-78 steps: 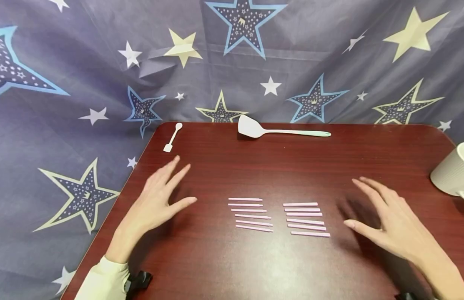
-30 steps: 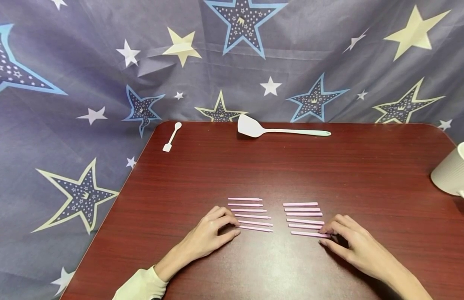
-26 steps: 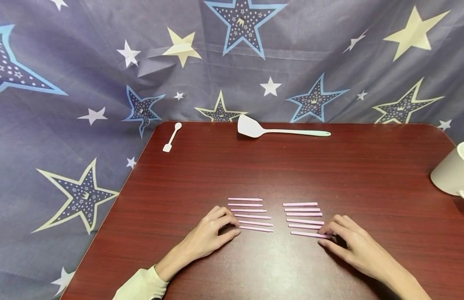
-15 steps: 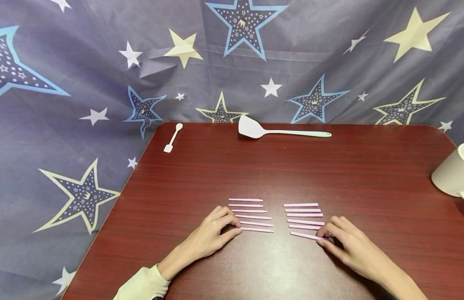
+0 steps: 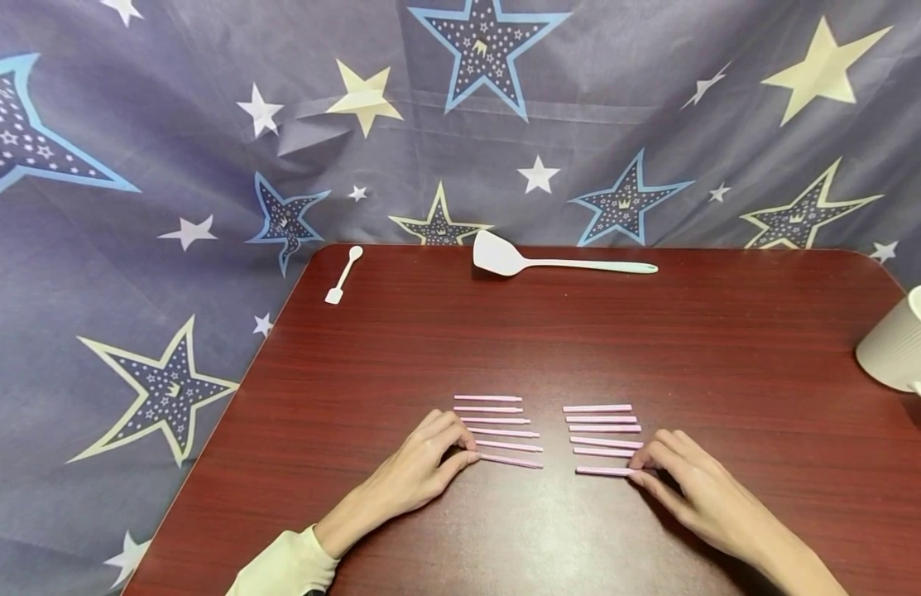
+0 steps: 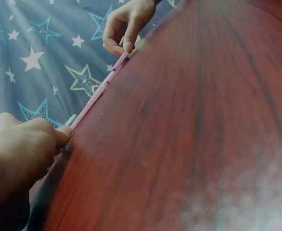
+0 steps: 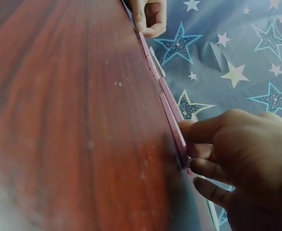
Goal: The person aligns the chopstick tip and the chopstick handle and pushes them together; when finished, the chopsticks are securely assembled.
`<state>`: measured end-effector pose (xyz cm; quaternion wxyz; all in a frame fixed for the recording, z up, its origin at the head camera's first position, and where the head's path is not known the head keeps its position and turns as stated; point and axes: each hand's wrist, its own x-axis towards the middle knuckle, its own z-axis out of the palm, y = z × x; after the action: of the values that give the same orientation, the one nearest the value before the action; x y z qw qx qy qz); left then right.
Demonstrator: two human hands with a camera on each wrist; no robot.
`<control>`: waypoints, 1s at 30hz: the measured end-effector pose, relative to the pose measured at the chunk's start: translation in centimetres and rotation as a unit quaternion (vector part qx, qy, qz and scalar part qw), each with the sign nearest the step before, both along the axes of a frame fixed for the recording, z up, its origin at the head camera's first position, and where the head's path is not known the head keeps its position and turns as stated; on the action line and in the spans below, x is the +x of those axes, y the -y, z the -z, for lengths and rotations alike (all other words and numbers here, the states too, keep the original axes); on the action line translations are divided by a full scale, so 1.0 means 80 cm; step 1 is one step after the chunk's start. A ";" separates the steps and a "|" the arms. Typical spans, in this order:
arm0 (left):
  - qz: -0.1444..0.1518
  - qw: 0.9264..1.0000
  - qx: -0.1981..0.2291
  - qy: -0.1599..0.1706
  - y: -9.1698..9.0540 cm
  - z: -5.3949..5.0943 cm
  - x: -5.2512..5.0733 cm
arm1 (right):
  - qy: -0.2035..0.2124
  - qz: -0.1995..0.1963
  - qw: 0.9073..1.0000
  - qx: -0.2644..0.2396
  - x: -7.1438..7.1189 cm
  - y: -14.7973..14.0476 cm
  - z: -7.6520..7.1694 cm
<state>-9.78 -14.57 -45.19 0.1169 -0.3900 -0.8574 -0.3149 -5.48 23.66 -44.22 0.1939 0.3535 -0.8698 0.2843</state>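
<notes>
The step in hand appears to be controlling two pink sticks at once, one in each grip. The left grip (image 5: 421, 459) is narrow, pinching the outer end of the nearest thin stick (image 5: 510, 461); the right grip (image 5: 700, 488) is likewise narrow, finger and thumb pinching the outer end of the nearest thick stick (image 5: 604, 472). Both held sticks lie between the two grips, their free ends facing each other with a gap. Whether either is fully off the desk (image 5: 505, 339) I cannot tell.

To do this well, pinch lightly and close to the outer ends, leaving the facing ends uncovered. The thin stick slants from the left grip, its free tip nearer the person, while the thick one runs almost level from the right grip; a small turn of the left grip should bring them into line. Slow moves would spare the neighbours just beyond each grip, since a knock could roll them.

The thin stick is pale pink, slim and straight, stepping down to a narrower tip at its free end. The thick stick is similarly pink, but broader, with no such step visible. Beyond the left grip lie five more thin sticks (image 5: 502, 433), and beyond the right grip five more thick sticks (image 5: 605, 442), in loose rows.
</notes>
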 end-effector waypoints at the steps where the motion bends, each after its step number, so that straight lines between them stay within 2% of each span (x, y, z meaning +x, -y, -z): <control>1: 0.001 1.000 0.003 -0.004 0.000 -0.001 0.000 | -0.002 0.000 1.000 -0.002 0.000 0.000 -0.001; 6: 0.012 0.999 0.023 -0.026 0.001 -0.011 -0.004 | -0.013 0.000 1.000 -0.011 -0.002 0.001 -0.012; 11: 0.013 0.997 0.056 -0.042 0.003 -0.034 -0.010 | -0.008 0.005 1.000 -0.021 -0.005 0.001 -0.025; 19: 0.022 0.991 0.098 -0.093 0.005 -0.075 -0.028 | -0.079 -0.005 0.994 -0.081 -0.017 0.014 -0.048; 25: 0.041 0.987 0.127 -0.085 -0.001 -0.101 -0.037 | -0.104 0.006 0.987 -0.120 -0.023 0.032 -0.064; 30: 0.072 0.978 0.183 -0.066 -0.013 -0.121 -0.042 | -0.133 0.020 0.979 -0.151 -0.024 0.045 -0.076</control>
<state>-13.16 -13.54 -35.55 0.2195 -0.4430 -0.7451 -0.4476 -7.42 20.02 -38.16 0.3647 0.3372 -0.7903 0.3588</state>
